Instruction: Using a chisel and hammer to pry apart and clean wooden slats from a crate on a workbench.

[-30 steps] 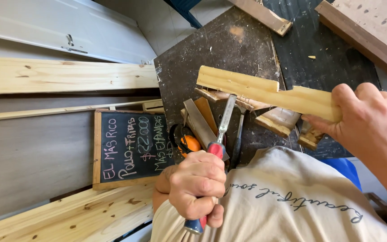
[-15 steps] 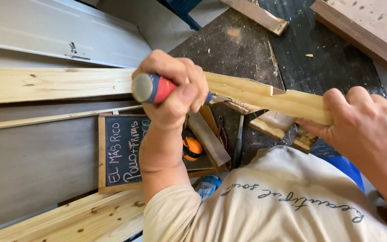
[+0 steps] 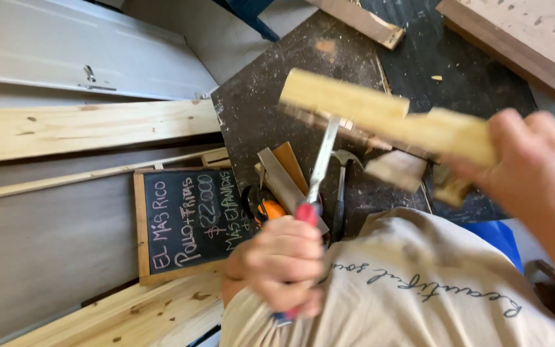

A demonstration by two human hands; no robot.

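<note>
My left hand (image 3: 281, 266), low in the middle of the frame, is closed tight around the red handle of a chisel (image 3: 319, 173). Its metal blade points up and its tip touches the underside of a pale wood piece (image 3: 380, 115). My right hand (image 3: 534, 170), at the right edge, is wrapped around the right end of that wood, which looks blurry. The wood sits in the upper middle, above a dark board (image 3: 258, 109). A small chalkboard sign (image 3: 191, 222) lies at the lower left.

light: bright, even daylight | shadows: soft | blur: motion smear on right hand (image 3: 534, 170), wood (image 3: 387, 115)
</note>
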